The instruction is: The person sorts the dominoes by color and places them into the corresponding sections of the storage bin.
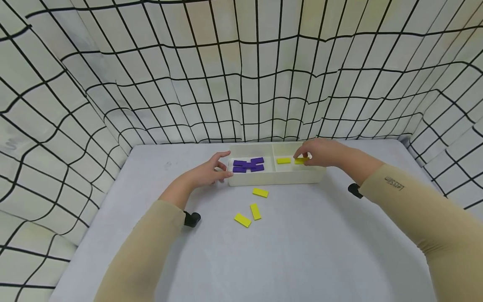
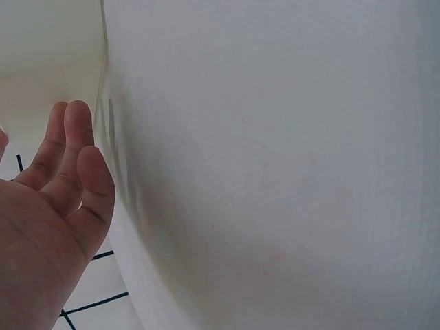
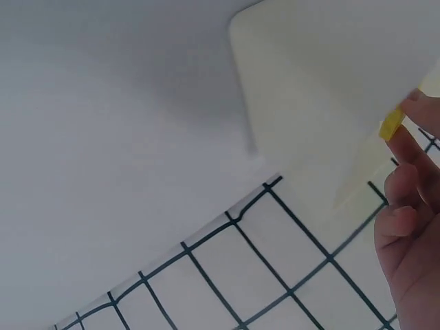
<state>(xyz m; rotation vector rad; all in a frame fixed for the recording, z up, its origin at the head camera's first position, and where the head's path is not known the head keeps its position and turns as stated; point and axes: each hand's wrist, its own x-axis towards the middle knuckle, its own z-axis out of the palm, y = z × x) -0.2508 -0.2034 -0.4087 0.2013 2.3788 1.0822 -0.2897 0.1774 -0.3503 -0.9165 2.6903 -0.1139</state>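
Observation:
A white box (image 1: 277, 178) with two compartments stands at the back of the table. Its left compartment holds several purple blocks (image 1: 248, 165) lying together. In the right one lies a yellow block (image 1: 284, 160). My right hand (image 1: 320, 152) reaches over that compartment and pinches another yellow block (image 3: 392, 124) between thumb and fingertip, low inside the walls. At the box's left end is my left hand (image 1: 205, 173), its fingers loosely spread, index at the back corner and thumb at the front corner. In the left wrist view its fingers (image 2: 79, 127) lie against the box wall.
Three yellow blocks lie on the table in front of the box: one close to it (image 1: 260, 192), two nearer me, a block (image 1: 255, 212) and a block (image 1: 242, 220). A black net (image 1: 241, 79) over white walls surrounds the white table (image 1: 283, 251).

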